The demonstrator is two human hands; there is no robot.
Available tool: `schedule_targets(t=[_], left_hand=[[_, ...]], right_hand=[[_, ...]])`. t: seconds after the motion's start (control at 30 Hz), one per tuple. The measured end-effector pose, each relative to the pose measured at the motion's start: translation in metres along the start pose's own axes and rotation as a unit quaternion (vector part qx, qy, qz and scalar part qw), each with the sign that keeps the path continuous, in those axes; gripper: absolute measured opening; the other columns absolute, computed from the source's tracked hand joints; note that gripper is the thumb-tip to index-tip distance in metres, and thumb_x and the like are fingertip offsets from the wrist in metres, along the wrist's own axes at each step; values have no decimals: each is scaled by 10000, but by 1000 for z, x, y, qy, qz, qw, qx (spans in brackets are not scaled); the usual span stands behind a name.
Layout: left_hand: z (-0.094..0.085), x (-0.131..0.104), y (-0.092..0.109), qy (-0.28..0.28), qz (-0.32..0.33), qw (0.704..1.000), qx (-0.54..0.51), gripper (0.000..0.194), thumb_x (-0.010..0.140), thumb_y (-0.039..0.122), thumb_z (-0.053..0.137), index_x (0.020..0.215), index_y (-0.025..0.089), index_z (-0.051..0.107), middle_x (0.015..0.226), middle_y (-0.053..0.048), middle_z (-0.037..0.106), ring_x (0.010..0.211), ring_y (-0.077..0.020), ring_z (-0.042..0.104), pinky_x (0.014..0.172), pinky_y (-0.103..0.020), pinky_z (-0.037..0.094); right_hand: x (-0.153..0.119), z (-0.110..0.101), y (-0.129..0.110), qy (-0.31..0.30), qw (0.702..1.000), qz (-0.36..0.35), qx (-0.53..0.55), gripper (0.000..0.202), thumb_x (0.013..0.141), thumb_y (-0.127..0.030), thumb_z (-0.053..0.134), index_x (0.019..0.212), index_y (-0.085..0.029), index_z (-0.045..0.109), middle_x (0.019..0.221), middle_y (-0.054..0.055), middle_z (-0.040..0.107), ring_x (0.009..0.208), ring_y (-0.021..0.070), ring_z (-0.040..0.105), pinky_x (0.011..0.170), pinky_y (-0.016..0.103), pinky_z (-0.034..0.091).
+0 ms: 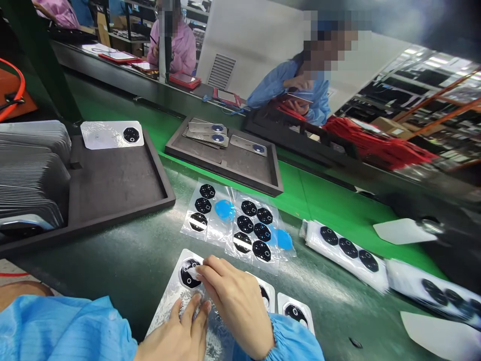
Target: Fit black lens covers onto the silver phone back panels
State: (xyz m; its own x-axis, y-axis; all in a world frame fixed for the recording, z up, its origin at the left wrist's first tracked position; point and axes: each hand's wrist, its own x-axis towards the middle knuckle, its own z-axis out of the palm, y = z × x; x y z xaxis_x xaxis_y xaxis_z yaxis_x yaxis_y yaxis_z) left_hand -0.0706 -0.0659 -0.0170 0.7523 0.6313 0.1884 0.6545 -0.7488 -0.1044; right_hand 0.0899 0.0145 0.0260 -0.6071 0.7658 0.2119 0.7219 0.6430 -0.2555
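My left hand (180, 328) lies with its fingers spread on a silvery phone back panel (171, 296). Round a black camera-shaped sticker (186, 278) at that panel's top end, my right hand (235, 296) has its thumb and forefinger pinched together. A small whitish piece of film (193, 272) shows at those fingertips, partly hidden by them. Beside my right wrist, two more panels lie partly covered: one panel (271, 291) behind the wrist, another panel (304, 307) farther right, both with black camera stickers. Clear sheets (229, 240) with several black stickers and blue film pieces lie just beyond my hands.
At left, a dark tray (120, 175) holds a tight row of panels (30, 175) and one loose panel (108, 135). Another tray (259, 175) with several panels stands behind. Sticker packs (345, 250) lie right. Co-workers sit across the bench, one in a blue smock (278, 82).
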Motion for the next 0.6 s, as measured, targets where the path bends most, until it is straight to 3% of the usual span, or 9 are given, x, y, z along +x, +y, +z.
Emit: schedule_targets(t=[0.2, 0.37, 0.6], left_hand=[[8, 1, 8, 3, -36, 999, -4, 312, 940, 226, 497, 1144, 139, 716, 1124, -101, 737, 1126, -266, 622, 847, -404, 440], [1, 1, 2, -11, 7, 1000, 19, 323, 963, 246, 475, 1180, 163, 699, 1142, -101, 722, 1120, -254, 615, 836, -392, 429], [-5, 3, -2, -12, 5, 1000, 23, 307, 967, 256, 480, 1144, 161, 712, 1111, -94, 727, 1083, -250, 625, 823, -390, 422]], right_hand=[[3, 10, -1, -7, 1000, -3, -7, 266, 1026, -195, 424, 857, -196, 629, 787, -1, 612, 662, 145, 554, 532, 293, 319], [5, 11, -2, -18, 1000, -8, -17, 194, 993, -149, 486, 859, -197, 617, 796, -3, 611, 665, 147, 543, 544, 289, 321], [6, 10, -2, -36, 999, -22, -21, 112, 924, -102, 585, 868, -196, 612, 805, -5, 611, 672, 155, 541, 545, 298, 318]])
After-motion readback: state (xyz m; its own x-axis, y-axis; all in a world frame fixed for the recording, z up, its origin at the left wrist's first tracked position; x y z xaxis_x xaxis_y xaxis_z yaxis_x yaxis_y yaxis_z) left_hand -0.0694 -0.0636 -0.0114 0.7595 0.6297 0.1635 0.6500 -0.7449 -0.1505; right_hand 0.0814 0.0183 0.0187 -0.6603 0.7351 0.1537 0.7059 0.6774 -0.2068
